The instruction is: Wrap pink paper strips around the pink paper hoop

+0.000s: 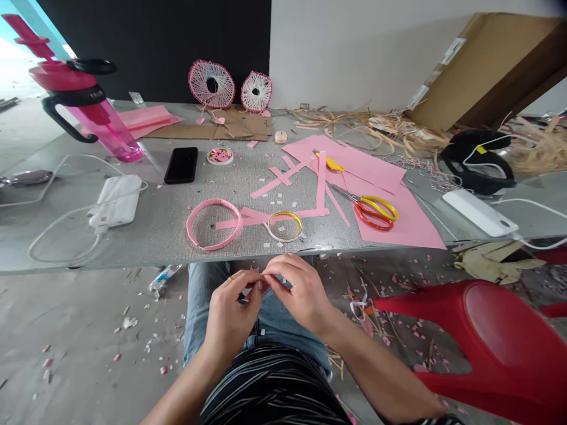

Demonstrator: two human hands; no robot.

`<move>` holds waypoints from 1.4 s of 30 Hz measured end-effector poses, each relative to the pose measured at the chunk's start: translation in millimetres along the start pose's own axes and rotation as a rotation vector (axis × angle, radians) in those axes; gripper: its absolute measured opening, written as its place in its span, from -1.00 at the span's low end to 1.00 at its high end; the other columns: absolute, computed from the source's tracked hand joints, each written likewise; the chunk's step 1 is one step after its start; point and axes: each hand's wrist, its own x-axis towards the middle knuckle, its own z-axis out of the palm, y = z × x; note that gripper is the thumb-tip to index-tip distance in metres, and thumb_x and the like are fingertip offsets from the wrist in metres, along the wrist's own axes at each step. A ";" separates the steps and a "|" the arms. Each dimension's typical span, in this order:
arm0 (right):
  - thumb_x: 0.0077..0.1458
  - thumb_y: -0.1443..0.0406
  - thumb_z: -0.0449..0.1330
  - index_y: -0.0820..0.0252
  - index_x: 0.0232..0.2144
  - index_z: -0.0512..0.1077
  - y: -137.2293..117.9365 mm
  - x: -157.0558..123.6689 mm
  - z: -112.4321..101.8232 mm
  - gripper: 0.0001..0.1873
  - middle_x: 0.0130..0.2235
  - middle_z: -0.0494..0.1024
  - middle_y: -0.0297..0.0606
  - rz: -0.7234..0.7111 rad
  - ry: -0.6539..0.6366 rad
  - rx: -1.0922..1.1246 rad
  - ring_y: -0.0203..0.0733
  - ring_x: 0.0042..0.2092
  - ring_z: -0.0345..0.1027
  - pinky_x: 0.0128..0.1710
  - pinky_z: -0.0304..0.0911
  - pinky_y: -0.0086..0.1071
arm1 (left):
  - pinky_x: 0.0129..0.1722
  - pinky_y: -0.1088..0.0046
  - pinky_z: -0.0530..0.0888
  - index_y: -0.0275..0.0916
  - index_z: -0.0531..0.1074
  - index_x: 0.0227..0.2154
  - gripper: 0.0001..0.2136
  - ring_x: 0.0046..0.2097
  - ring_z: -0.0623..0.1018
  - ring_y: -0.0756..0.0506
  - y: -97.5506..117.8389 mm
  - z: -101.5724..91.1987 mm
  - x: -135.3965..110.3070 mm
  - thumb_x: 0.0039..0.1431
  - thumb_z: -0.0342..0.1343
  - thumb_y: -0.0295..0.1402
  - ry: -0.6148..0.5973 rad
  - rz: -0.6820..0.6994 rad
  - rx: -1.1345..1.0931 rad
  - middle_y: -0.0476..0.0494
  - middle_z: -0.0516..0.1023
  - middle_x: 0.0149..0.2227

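Pinching small pink paper piece (266, 285), left hand (231, 307) and right hand (305, 290) with fingertips together, pink transparent plastic bottle (108, 127) with black band (73, 98), its pale lettering not readable.

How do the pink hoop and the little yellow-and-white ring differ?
The pink hoop is clearly wider than the yellow-and-white ring. The hoop looks mostly pink; the ring is yellow inside and whitish outside. Both are round, open in the middle, and lie on the table.
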 end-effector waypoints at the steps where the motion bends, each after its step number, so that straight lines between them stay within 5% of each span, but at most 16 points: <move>1: 0.32 0.39 0.10 0.13 -0.30 0.46 -0.4 -0.2 1.2 -0.84 -0.29 0.59 -0.24 0.006 0.003 -0.002 -0.19 -0.22 0.47 -0.17 0.41 -0.29 | -0.25 0.36 0.45 -0.11 0.57 -0.49 -0.89 -0.41 0.50 -0.13 1.3 0.1 0.2 0.04 0.16 -0.43 0.002 -0.017 -0.021 -0.06 0.60 -0.47; 10: 0.26 0.37 0.06 0.09 -0.36 0.38 4.1 -1.0 -18.9 -0.84 -0.36 0.55 -0.28 0.215 0.192 -0.033 -0.19 -0.31 0.46 -0.23 0.39 -0.32 | -0.38 0.45 0.41 -0.21 0.61 -0.45 -0.87 -0.42 0.49 -0.08 -5.1 -2.0 -1.4 -0.01 0.27 -0.27 0.057 -0.297 -0.229 -0.09 0.58 -0.49; 13: 0.27 0.33 0.08 0.08 -0.42 0.39 17.5 -14.7 -23.8 -0.80 -0.40 0.55 -0.25 0.230 0.153 -0.169 -0.15 -0.34 0.45 -0.27 0.38 -0.30 | -0.38 0.47 0.43 -0.23 0.58 -0.47 -0.82 -0.40 0.49 -0.07 -9.9 -1.7 -2.0 0.03 0.26 -0.21 0.093 -0.338 -0.378 -0.10 0.56 -0.47; 16: 0.24 0.35 0.06 0.12 -0.34 0.43 21.1 -30.7 -11.7 -0.85 -0.37 0.54 -0.23 0.250 0.092 -0.142 -0.14 -0.34 0.44 -0.30 0.38 -0.31 | -0.37 0.47 0.42 -0.23 0.55 -0.50 -0.78 -0.37 0.47 -0.06 -12.7 -0.6 -3.3 0.11 0.23 -0.19 0.106 -0.312 -0.471 -0.09 0.54 -0.43; 21: 0.27 0.25 0.10 0.15 -0.19 0.46 -5.4 -34.2 21.8 -0.84 -0.23 0.61 -0.21 0.339 0.043 0.276 -0.14 -0.20 0.50 -0.18 0.42 -0.32 | -0.29 0.45 0.44 -0.21 0.53 -0.52 -0.79 -0.33 0.46 -0.06 -12.8 3.4 -10.1 0.16 0.21 -0.22 0.162 -0.232 -0.494 -0.07 0.52 -0.41; 26: 0.27 0.15 0.14 0.14 -0.31 0.50 -16.5 -19.1 34.5 -0.77 -0.35 0.62 -0.25 0.410 0.054 0.418 -0.15 -0.31 0.50 -0.26 0.41 -0.36 | -0.24 0.38 0.49 -0.20 0.61 -0.34 -0.79 -0.25 0.56 -0.13 -13.4 -11.2 -9.5 0.27 0.10 -0.26 0.088 -0.086 -0.176 -0.17 0.59 -0.31; 31: 0.24 0.09 0.16 0.17 -0.35 0.50 -2.8 -21.2 24.2 -0.71 -0.42 0.61 -0.24 0.537 0.028 0.461 -0.16 -0.39 0.48 -0.40 0.36 -0.40 | 0.04 0.15 0.43 -0.13 0.59 -0.04 -0.73 -0.04 0.56 -0.22 -32.4 -84.0 28.0 0.28 0.06 -0.34 0.248 0.313 0.606 -0.25 0.61 -0.06; 34: 0.22 0.10 0.18 0.18 -0.37 0.51 1.5 -26.1 20.1 -0.72 -0.44 0.60 -0.25 0.551 0.032 0.430 -0.17 -0.40 0.46 -0.38 0.34 -0.42 | 0.15 -0.02 0.36 -0.13 0.60 -0.06 -0.71 0.14 0.47 -0.33 -45.5 -124.6 58.8 0.31 0.01 -0.31 0.026 0.374 0.871 -0.28 0.54 0.11; 37: 0.24 0.11 0.15 0.17 -0.37 0.53 1.6 -26.5 20.8 -0.71 -0.44 0.59 -0.25 0.528 0.046 0.404 -0.17 -0.40 0.45 -0.37 0.32 -0.42 | 0.24 -0.08 0.28 -0.12 0.63 -0.19 -0.74 0.21 0.43 -0.34 -47.6 -138.3 80.3 0.32 0.02 -0.27 -0.158 0.427 0.913 -0.23 0.52 0.15; 40: 0.27 0.10 0.11 0.17 -0.39 0.49 -0.8 -19.4 19.8 -0.68 -0.46 0.57 -0.24 0.504 0.050 0.436 -0.18 -0.43 0.43 -0.40 0.32 -0.42 | 0.28 -0.08 0.21 -0.14 0.61 -0.30 -0.76 0.18 0.47 -0.30 -33.4 -130.3 87.6 0.31 0.03 -0.26 -0.166 0.465 0.812 -0.20 0.58 0.08; 42: 0.28 0.09 0.08 0.17 -0.37 0.46 -3.5 -9.5 15.6 -0.68 -0.46 0.57 -0.24 0.491 0.034 0.489 -0.20 -0.44 0.42 -0.42 0.32 -0.41 | 0.15 0.11 0.39 -0.18 0.56 -0.32 -0.75 -0.02 0.59 -0.19 -16.8 -119.9 85.7 0.31 0.01 -0.24 -0.136 0.415 0.654 -0.17 0.66 -0.14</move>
